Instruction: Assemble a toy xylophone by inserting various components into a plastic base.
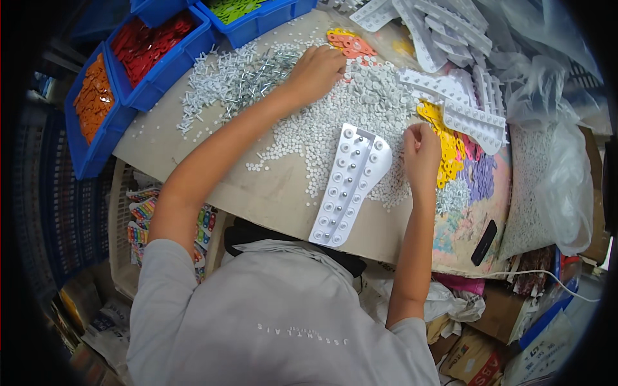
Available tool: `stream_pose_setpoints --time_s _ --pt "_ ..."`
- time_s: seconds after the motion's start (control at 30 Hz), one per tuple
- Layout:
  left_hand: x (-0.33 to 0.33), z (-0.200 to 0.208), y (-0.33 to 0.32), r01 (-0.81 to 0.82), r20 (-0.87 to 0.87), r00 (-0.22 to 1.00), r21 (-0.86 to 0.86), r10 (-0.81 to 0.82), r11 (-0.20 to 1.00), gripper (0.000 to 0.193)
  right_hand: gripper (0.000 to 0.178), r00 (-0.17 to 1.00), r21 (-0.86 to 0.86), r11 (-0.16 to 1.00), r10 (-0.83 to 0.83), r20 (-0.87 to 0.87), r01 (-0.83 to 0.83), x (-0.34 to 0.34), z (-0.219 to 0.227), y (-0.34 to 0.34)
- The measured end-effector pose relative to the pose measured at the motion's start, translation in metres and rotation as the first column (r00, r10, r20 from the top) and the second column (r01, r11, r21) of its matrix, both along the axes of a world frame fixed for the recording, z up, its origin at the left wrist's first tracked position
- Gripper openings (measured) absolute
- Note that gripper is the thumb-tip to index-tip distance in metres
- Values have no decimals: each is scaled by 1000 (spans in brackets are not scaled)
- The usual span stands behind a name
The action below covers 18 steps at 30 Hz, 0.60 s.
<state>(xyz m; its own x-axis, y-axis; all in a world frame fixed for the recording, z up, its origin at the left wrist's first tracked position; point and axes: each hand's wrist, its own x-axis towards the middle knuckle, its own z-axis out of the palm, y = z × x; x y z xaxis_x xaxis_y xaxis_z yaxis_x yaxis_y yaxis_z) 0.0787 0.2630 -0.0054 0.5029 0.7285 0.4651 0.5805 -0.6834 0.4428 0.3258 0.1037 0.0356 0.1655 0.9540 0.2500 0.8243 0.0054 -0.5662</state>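
A white plastic panel (351,183), wide at the top and narrow at the bottom, lies in front of me. Round rings run along both its sides, with a row of metal pins down the middle. My left hand (315,76) reaches across the pile of small white caps (376,87), beside salmon-coloured pieces (353,45). Its fingers are bent together and their tips are hidden. To the right of the panel, my right hand (421,151) is closed, fingers curled in near the yellow pieces (444,145). Anything inside it is too small to make out.
Metal pins (257,80) and white pegs (206,83) are heaped at the left. Blue bins (161,67) hold red, orange and green pieces. More white panels (444,32) are stacked at far right, near a bulging clear bag (547,186). A black phone-like object (484,243) lies at the right edge.
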Motion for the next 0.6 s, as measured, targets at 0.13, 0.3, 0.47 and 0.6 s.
stream_pose_setpoints --time_s 0.13,0.3,0.47,0.6 --pt "-3 27 -42 -37 207 975 -193 78 981 10 12 994 31 999 -48 103 45 0 -9 21" --pt "-17 44 -115 198 306 946 -270 -111 942 9 13 992 -15 999 -39 117 41 1 -15 24" --pt "-23 40 -152 411 298 900 -333 -319 849 10 12 996 34 998 51 79 -54 3 -18 23" --pt "-26 35 -162 396 251 914 -393 -317 830 10 11 997 -42 998 -46 -63 43 -15 4 -2"
